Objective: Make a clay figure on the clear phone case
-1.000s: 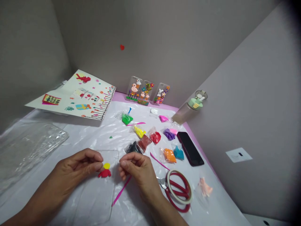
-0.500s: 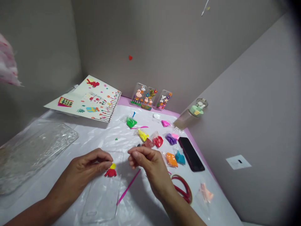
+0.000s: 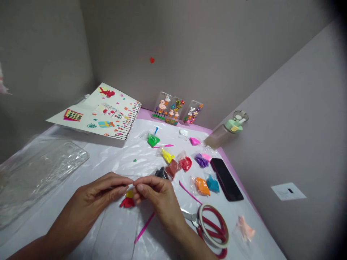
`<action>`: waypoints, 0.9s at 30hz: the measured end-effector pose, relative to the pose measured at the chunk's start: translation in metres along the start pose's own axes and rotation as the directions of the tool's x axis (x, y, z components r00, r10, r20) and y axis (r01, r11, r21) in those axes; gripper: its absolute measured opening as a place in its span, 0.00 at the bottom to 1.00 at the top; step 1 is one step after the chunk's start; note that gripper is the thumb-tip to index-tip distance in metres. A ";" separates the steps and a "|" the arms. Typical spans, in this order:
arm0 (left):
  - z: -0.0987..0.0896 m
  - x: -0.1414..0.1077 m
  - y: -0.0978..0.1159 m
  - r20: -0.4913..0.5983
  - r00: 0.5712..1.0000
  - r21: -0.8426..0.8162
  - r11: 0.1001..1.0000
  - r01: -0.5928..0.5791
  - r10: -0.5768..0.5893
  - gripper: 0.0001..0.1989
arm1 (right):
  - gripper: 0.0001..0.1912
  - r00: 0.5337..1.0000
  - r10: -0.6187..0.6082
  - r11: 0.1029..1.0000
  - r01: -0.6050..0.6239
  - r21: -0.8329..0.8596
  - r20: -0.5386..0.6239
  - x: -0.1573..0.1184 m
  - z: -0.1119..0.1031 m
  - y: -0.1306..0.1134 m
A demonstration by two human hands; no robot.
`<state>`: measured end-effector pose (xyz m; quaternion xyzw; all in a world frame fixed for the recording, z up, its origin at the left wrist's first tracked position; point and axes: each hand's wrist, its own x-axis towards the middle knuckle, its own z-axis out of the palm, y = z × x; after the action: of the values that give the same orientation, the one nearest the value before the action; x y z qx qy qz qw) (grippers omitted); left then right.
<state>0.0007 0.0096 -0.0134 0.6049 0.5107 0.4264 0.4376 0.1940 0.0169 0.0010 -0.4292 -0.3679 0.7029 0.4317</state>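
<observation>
A clear phone case [image 3: 115,231] lies flat in front of me. Near its top sits a small clay figure [image 3: 127,202] with a red body and a yellow head. My left hand [image 3: 108,189] hovers over the figure's upper left with thumb and fingers pinched. Opposite it, my right hand [image 3: 153,193] is also pinched, its fingertips meeting those of the left just above the yellow head. Whatever lies between the fingertips is too small to make out. Beside the case, partly under my right hand, rests a pink modelling tool [image 3: 144,228].
Bagged clay in several colours, such as orange [image 3: 202,186], lies beyond my right hand. Scissors [image 3: 214,231] with a tape roll are at right, near a phone [image 3: 227,179]. A bottle [image 3: 226,131], decorated cases [image 3: 177,108], a decorated sheet [image 3: 108,117] and clear packaging [image 3: 46,177] surround them.
My right hand has moved left to meet my left hand above the clay figure. The scissors and a second pink tool now show more fully. The view has shifted slightly.
</observation>
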 end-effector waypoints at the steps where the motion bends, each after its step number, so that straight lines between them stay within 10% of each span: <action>1: 0.000 0.000 0.000 -0.004 1.000 0.009 1.000 0.002 -0.002 0.08 | 0.18 1.000 0.007 1.000 -0.007 0.021 0.009 0.000 -0.001 0.001; 16: 0.000 -0.003 -0.005 0.007 0.999 0.038 0.998 -0.054 0.054 0.10 | 0.17 1.000 0.018 0.997 -0.018 0.073 0.003 -0.003 0.003 -0.002; 27: -0.005 -0.012 -0.024 0.100 0.942 0.205 0.920 -0.335 0.321 0.19 | 0.18 0.995 0.093 0.990 -0.096 0.099 0.037 -0.008 0.006 0.001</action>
<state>-0.0114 0.0007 -0.0357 0.7398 0.4318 0.4149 0.3068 0.1902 0.0086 0.0040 -0.4123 -0.3183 0.7471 0.4130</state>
